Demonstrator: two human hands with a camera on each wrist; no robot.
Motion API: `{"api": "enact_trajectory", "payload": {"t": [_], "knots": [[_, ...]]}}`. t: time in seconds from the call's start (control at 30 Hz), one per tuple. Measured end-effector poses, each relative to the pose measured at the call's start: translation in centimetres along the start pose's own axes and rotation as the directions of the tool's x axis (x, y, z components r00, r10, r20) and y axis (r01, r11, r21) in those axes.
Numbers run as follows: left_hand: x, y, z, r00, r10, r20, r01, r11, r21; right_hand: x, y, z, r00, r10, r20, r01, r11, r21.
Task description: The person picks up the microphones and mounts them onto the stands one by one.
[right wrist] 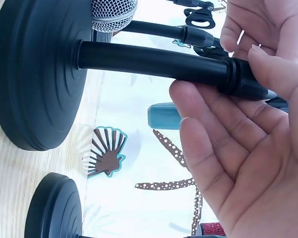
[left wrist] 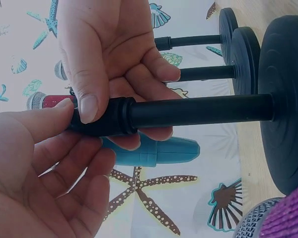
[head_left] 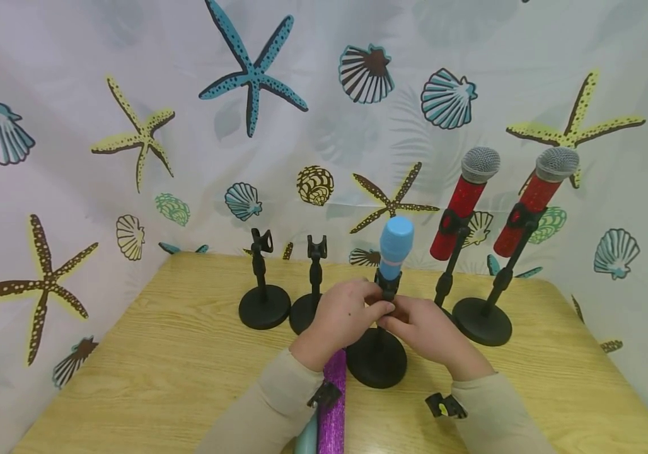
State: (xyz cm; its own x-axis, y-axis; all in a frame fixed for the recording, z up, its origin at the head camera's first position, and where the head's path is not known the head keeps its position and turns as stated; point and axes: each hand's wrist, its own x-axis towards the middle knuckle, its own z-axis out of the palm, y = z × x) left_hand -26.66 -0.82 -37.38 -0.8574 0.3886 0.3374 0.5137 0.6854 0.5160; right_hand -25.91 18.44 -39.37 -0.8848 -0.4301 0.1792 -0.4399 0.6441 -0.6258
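Smooth stand [head_left: 377, 362] — wood-grained table [head_left: 188, 353].

Passage over table [head_left: 154, 366] at left; two stands [head_left: 264, 309] block beyond left grip [head_left: 348, 312], red microphones [head_left: 535, 192] right.

Blue microphone [head_left: 396, 243] — black stand [head_left: 377, 360] — starfish-patterned backdrop [head_left: 324, 142]

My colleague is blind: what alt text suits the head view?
A person's left hand and right hand grip a black stand holding a blue microphone on a table. On the right, two red microphones tilt in stands; on the left are two empty stands; behind hangs a starfish-patterned sheet.
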Motion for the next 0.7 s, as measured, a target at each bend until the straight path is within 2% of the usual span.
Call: {"api": "enact_trajectory", "payload": {"t": [0.13,0.27,0.53,0.7], "knots": [[0.1,0.1,-0.1,1.000,0.001,0.004,-0.001,1.000,0.010,0.0,0.1,0.0,1.000,-0.005,0.001,0.005,1.000,-0.002],[0.3,0.3,-0.4,1.000,-0.001,-0.013,0.001,1.000,-0.017,0.1,0.1,-0.1,1.000,-0.011,0.006,0.011,1.000,-0.014],[0.6,1.1,-0.6,0.993,0.015,-0.114,-0.031,0.990,-0.136,0.1,0.3,-0.2,1.000,0.000,0.023,0.001,0.999,-0.036],[1.0,1.7,-0.9,0.979,0.010,-0.205,-0.057,0.972,-0.227,0.3,0.2,-0.1,1.000,0.007,0.016,-0.006,1.000,-0.006]]}}
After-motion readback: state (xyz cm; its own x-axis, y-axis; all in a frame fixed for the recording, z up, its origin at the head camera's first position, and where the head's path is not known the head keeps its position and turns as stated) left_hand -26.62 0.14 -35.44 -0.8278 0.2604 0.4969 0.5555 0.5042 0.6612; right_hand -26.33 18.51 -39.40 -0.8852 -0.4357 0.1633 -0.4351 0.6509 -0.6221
